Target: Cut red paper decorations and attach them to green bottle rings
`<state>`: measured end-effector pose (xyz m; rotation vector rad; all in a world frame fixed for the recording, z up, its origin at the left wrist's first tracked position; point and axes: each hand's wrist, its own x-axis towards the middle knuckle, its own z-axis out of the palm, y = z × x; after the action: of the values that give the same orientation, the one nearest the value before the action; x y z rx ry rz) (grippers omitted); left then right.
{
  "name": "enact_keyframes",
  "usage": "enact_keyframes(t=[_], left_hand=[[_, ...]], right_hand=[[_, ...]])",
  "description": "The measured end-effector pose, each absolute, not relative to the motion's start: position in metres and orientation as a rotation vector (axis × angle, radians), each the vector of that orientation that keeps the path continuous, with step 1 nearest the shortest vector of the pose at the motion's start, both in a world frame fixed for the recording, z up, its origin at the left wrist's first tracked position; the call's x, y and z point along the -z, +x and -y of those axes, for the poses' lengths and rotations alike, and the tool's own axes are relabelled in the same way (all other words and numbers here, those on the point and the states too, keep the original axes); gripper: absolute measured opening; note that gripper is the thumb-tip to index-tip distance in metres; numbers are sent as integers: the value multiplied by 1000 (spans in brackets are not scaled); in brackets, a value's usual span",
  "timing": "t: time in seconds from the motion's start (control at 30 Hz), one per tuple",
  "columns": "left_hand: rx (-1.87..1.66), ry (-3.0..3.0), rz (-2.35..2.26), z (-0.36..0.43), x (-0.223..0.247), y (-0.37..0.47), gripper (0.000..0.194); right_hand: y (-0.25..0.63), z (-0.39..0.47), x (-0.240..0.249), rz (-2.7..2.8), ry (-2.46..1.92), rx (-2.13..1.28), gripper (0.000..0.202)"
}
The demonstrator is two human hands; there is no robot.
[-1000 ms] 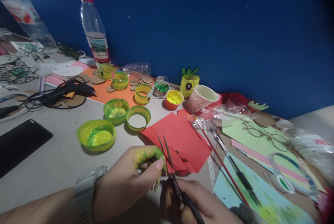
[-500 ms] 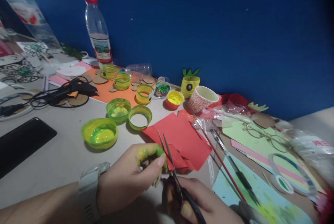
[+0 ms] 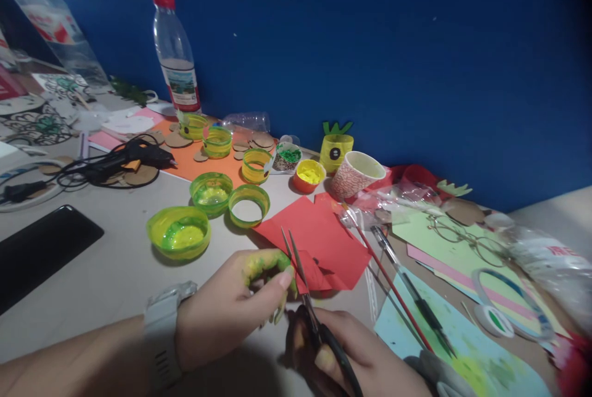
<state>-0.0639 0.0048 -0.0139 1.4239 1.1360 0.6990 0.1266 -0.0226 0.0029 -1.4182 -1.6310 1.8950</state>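
My right hand (image 3: 346, 354) is wrapped round the black handles of a pair of scissors (image 3: 308, 298), which point away from me with the blades slightly apart. My left hand (image 3: 245, 292), its fingers smeared with green and yellow paint, is closed in a pinch on a small piece of red paper (image 3: 311, 275) at the blades. The fingertips partly hide where the piece is gripped. Beyond the blades lies a larger red paper sheet (image 3: 324, 230), creased and overlapping in view with the held piece. Left of it stand painted yellow-green rings (image 3: 248, 206) and a painted bowl-shaped piece (image 3: 179, 233).
A black phone (image 3: 49, 255) and a hot glue gun (image 3: 143, 153) lie left. At the back stand a red-capped bottle (image 3: 178, 58), a yellow paint cup (image 3: 309, 175) and a patterned paper cup (image 3: 356, 175). A paintbrush (image 3: 393, 289), a pen (image 3: 411, 289) and glasses (image 3: 467, 240) lie right.
The view has shifted slightly. Both hands stay close together, with the scissors still at the red paper; the blades look a little closer together.
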Motion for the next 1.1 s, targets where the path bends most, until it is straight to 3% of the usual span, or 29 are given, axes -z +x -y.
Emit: enact_keyframes(t=[0.43, 0.9, 1.1], left_hand=[[-680, 1469, -1166, -4, 12, -65, 32], [-671, 1446, -1190, -5, 8, -64, 30], [-682, 1453, -1184, -5, 10, -64, 31]], right_hand=[[127, 10, -6, 1698, -1287, -2097, 69], [127, 7, -2, 1729, -1312, -2066, 69], [128, 16, -1, 1728, -1409, -1876, 73]])
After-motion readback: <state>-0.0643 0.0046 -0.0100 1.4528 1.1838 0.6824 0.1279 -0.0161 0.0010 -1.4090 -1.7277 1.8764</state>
